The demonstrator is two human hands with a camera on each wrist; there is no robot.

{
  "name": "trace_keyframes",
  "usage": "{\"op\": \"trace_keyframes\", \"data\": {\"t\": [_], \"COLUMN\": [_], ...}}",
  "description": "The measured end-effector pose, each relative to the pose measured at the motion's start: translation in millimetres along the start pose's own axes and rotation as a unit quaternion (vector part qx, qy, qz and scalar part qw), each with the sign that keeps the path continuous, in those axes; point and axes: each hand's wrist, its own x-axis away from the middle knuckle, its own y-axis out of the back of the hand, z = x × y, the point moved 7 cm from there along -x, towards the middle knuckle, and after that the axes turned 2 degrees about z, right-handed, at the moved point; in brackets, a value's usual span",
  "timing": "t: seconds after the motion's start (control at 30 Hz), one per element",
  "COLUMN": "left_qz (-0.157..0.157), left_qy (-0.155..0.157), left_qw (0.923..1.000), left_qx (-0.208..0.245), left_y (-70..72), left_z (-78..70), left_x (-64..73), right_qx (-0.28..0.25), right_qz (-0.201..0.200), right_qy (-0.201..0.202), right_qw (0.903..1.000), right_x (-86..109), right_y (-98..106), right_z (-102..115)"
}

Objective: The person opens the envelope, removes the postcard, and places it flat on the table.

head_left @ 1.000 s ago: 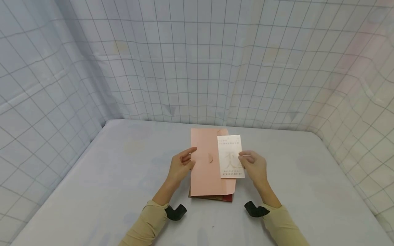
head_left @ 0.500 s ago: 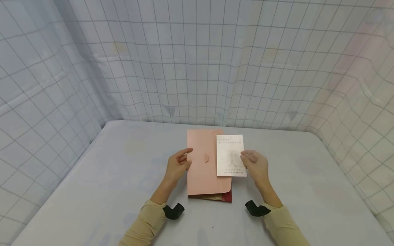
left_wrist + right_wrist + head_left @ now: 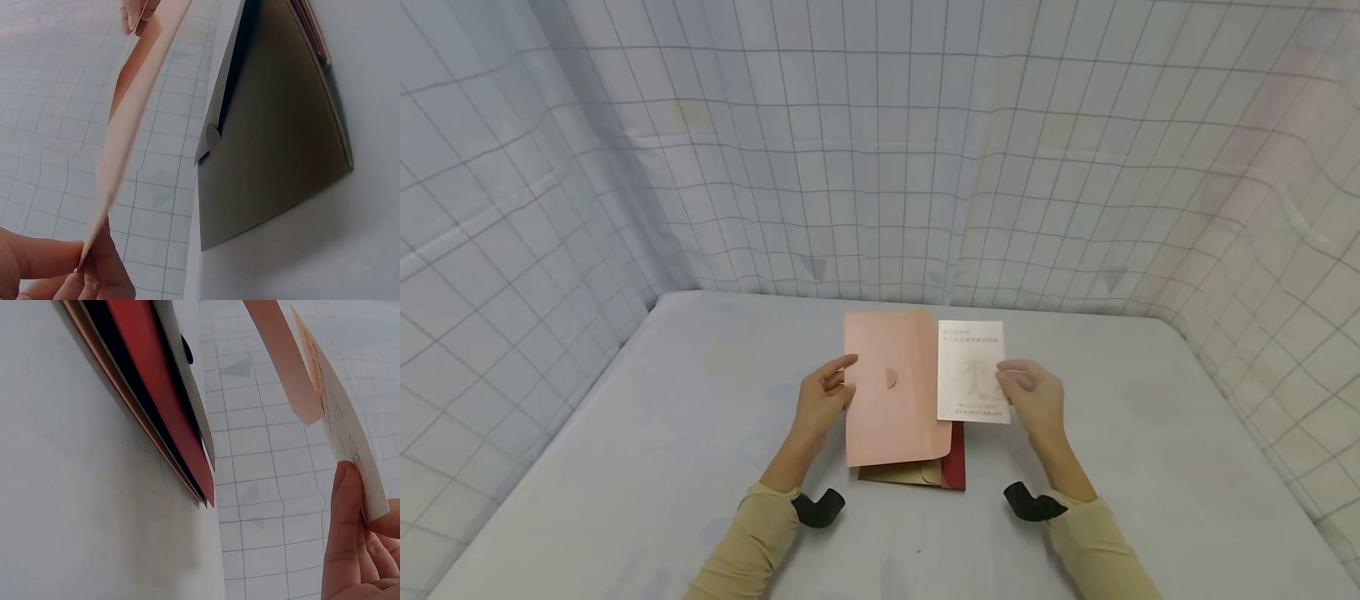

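Card (image 3: 970, 367), white and printed, is held up at three o'clock of the pink envelope (image 3: 883, 392); twelve is the far side from the wearer. Left grip (image 3: 822, 402): thumb and fingers pinching the envelope's nine o'clock edge. Right grip (image 3: 1033, 402): pinching the card's three o'clock edge. Both papers are raised off the bench (image 3: 1150, 467). Below them lies a stack, its gold envelope (image 3: 901, 473) and red envelope (image 3: 956, 465) showing toward six o'clock. Whether card touches pink envelope: cannot tell; their facing edges are very close.

Risks, my judgement: each sheet is held by one edge only, so its free side may swing or sag. Card corner could snag the envelope's flap and crease if the two close at an angle; the card already looks slightly bowed. A low sweep might knock the stack askew.

Room: broad bare bench at nine and three o'clock. Far bench edge is near at twelve, gridded curtain (image 3: 880, 167) behind it. Toward six, the stack leaves little margin underneath.
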Motion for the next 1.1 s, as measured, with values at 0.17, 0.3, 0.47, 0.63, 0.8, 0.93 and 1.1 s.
{"op": "trace_keyframes", "data": {"t": [0.17, 0.3, 0.47, 0.63, 0.8, 0.93, 1.1], "left_qz": [-0.015, -0.024, -0.043, -0.053, -0.057, -0.068, -0.078], "left_qy": [0.01, 0.013, 0.017, 0.021, 0.037, 0.037, 0.027], "left_qw": [0.9998, 0.9996, 0.9989, 0.9984, 0.9977, 0.997, 0.9966], "left_qx": [0.003, 0.006, 0.006, 0.0, 0.001, 0.0, 0.002], "left_y": [6.3, 10.1, 16.2, 23.9, 34.8, 46.1, 54.4], "left_z": [1.1, 1.4, 2.2, 0.9, 2.1, 2.2, 0.0], "left_x": [-2.2, -3.7, -5.1, -5.7, -5.8, -3.8, -4.7], "right_qx": [0.002, -0.002, 0.0, 0.002, -0.001, -0.007, -0.004], "right_qz": [-0.004, -0.009, -0.016, -0.02, -0.024, -0.027, -0.039], "right_qy": [-0.004, -0.003, -0.004, -0.007, -0.013, -0.02, -0.023], "right_qw": [1.0, 0.9999, 0.9999, 0.9998, 0.9996, 0.9994, 0.999], "right_x": [-0.7, -2.0, -3.8, -6.1, -8.3, -8.4, -8.1], "right_y": [3.5, 6.4, 10.7, 14.8, 19.7, 22.8, 27.8], "right_z": [0.3, -0.6, -2.6, -4.8, -7.8, -9.7, -7.9]}}
